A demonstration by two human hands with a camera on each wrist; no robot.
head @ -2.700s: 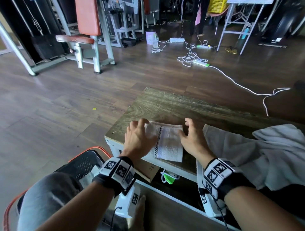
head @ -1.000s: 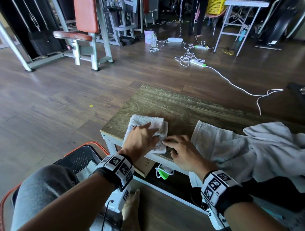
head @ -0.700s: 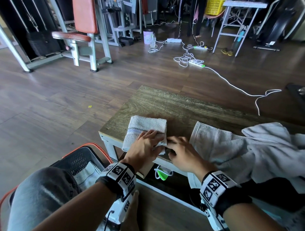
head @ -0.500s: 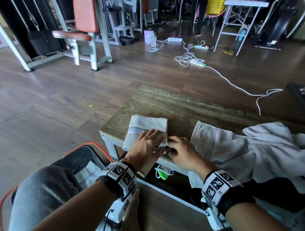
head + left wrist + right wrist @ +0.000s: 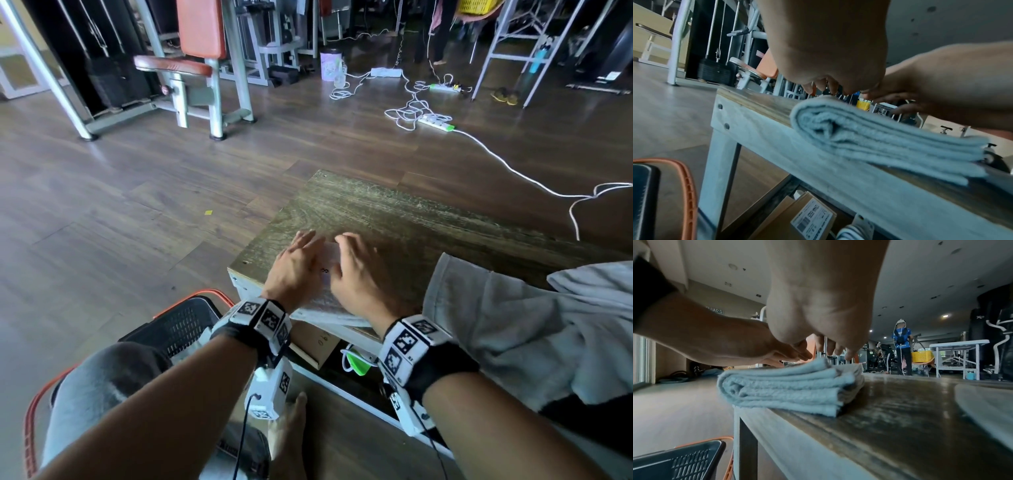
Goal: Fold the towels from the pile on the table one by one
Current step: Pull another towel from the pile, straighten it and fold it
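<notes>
A small pale towel (image 5: 327,305) lies folded in several layers at the near left corner of the wooden table (image 5: 394,212); its stacked edges show in both wrist views (image 5: 879,139) (image 5: 789,389). My left hand (image 5: 296,265) and right hand (image 5: 356,270) lie side by side on top of it, palms down, fingers stretched forward and pressing it flat. They hide most of its top face. A pile of unfolded grey-white towels (image 5: 534,322) lies on the table to the right of my right hand.
A dark basket with an orange rim (image 5: 178,325) stands on the floor below the table's left end. A cardboard box (image 5: 795,217) sits on the shelf under the table. Gym machines (image 5: 202,58), cables (image 5: 414,113) and a person in blue (image 5: 901,344) are farther off.
Both hands held the towel's near right corner; one more fold has been made and both hands now lie flat on top. The towel is smaller and thicker.
</notes>
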